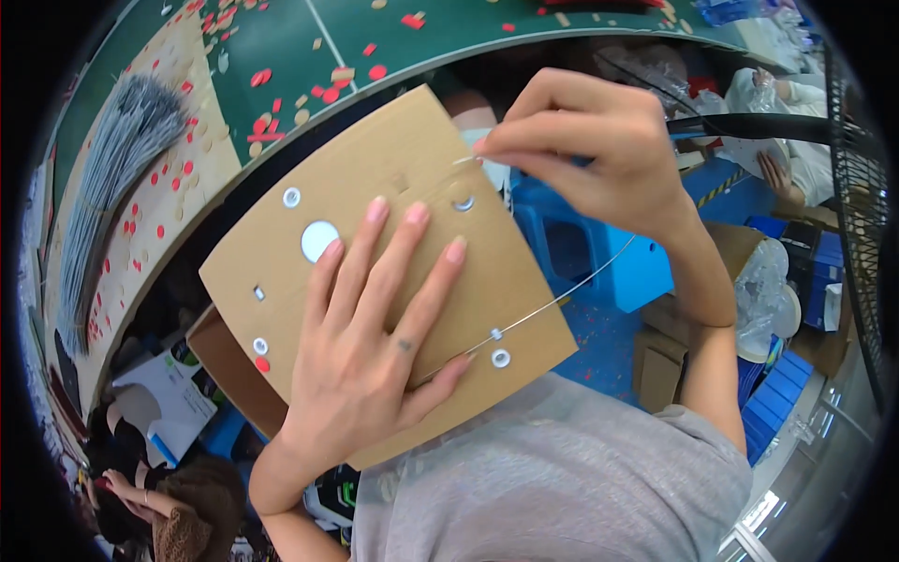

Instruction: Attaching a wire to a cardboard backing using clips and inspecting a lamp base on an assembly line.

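A brown cardboard piece [375, 150] is tilted in front of my body, with a large round hole, small slots and several white-ringed holes in it. My left hand [361, 323] lies flat on it, fingers spread, the thumb beside a thin pale wire [585, 279]. That wire passes a small slot near the right edge and curves up behind my right forearm. Over the upper right edge of the cardboard, my right hand [595, 140] pinches a thin pale strand at its fingertips. A short stretch of the strand shows against the cardboard, near a half-covered ringed hole.
A bundle of grey wires [122, 187] lies on the table at left. Red and tan cardboard scraps litter the green tabletop [421, 47]. A blue plastic stool [599, 262] stands beyond the cardboard. Other people are at the lower left and upper right; a black mesh guard [857, 187] rises at right.
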A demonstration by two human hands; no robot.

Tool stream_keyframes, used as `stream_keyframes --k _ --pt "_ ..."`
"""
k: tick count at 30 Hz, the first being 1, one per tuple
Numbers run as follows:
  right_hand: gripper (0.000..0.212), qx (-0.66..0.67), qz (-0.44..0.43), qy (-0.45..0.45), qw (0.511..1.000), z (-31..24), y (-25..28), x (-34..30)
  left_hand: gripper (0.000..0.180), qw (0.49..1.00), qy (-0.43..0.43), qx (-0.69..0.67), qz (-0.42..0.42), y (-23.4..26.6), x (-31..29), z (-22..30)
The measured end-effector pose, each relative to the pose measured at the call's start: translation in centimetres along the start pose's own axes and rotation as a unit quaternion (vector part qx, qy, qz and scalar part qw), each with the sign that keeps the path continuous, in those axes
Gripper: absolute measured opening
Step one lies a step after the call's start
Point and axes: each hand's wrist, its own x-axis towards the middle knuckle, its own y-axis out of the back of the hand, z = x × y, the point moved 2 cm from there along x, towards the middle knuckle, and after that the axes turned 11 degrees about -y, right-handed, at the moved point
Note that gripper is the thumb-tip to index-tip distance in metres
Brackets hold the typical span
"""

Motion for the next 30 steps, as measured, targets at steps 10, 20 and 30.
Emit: stream_keyframes --k 10,20,30 --pt "0.039 -0.139 -0.091 0.114 0.979 -2.2 -1.0 -0.2 0.089 1.0 0.01 -0.009 0.027 -0.6 0.0 0.3" --pt "0.043 -0.111 -0.101 0.123 0.981 -2.1 -1.5 0.0 0.096 0.995 0.026 -0.018 0.097 -1.0 0.0 -0.3" --pt "0.046 -0.14 -0.119 0.151 0.971 -2.3 -1.3 0.1 0.077 0.988 0.013 -0.045 0.15 -0.7 0.1 -0.6"
